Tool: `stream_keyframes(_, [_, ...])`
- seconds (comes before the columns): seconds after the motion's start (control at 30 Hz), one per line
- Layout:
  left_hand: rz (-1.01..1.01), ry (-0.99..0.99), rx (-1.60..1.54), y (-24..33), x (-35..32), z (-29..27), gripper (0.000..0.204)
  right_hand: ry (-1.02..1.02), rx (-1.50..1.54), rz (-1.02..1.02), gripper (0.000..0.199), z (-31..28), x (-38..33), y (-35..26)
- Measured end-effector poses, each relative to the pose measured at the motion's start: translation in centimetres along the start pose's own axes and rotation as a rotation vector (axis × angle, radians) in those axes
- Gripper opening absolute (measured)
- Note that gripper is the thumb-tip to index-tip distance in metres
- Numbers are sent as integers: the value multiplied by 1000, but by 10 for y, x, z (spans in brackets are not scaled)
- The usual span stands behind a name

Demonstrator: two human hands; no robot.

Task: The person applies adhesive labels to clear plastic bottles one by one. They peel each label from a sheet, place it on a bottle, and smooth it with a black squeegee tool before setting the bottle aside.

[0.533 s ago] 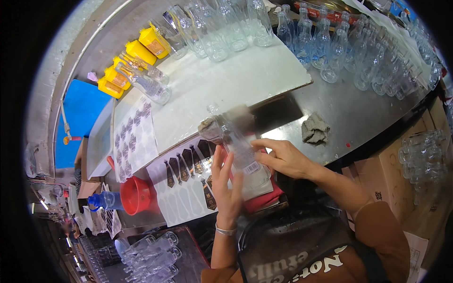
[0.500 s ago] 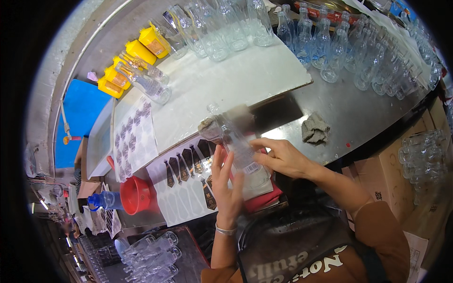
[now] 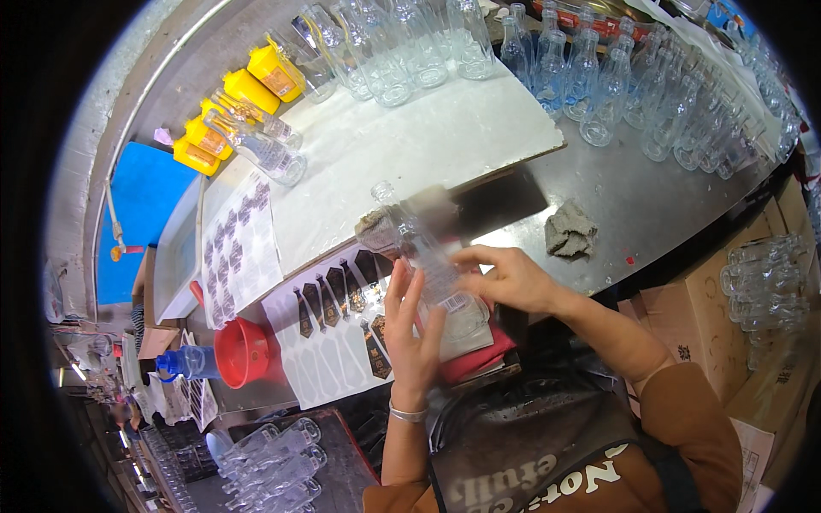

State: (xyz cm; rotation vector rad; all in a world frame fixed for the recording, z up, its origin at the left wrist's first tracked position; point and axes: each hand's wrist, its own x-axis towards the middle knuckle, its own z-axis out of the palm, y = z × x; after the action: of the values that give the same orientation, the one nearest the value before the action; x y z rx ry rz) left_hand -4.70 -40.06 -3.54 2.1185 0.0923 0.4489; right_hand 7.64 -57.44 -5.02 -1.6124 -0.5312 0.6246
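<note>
A clear glass bottle (image 3: 440, 272) with a printed label lies tilted in front of me. Its neck points away to the upper left, its base toward me, over a red cloth (image 3: 472, 362). My right hand (image 3: 511, 278) bends its fingers onto the bottle's right side. Along the left side, my left hand (image 3: 412, 342) holds its fingers stretched and apart, near or against the glass. Left of it lies a sheet of dark tie-shaped stickers (image 3: 344, 286), some spots peeled bare. A grey-brown cloth pad (image 3: 374, 232) sits by the bottle's neck.
Glass bottles (image 3: 599, 94) stand in rows at the back; two labelled ones lie on the white board (image 3: 376, 141) near yellow containers (image 3: 278, 73). A crumpled rag (image 3: 570, 231) is at right. A red bucket (image 3: 241, 352), more bottles (image 3: 272, 466) and cardboard boxes (image 3: 697, 316) surround the bench.
Both hands keep nearly the same places around the bottle. The label's barcode looks slightly turned, and my right hand sits a touch higher on the glass.
</note>
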Motion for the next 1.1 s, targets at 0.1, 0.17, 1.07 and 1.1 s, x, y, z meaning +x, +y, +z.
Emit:
stream_keyframes(0.1, [-3,2,11,1,0,-2,54,143,457,154,40,-21,11,7])
stream_keyframes(0.17, [6,-1,14,0,0,-1,54,297,809,279,41,-28,6,13])
stream_keyframes(1.07, [25,74,-9,-4,-37,11,125,-7,-835,-1012,8,22,9,-81])
stream_keyframes(1.1, [12,95,-47,-3,-39,13,126,-144,-827,-1001,9,34,-1,-77])
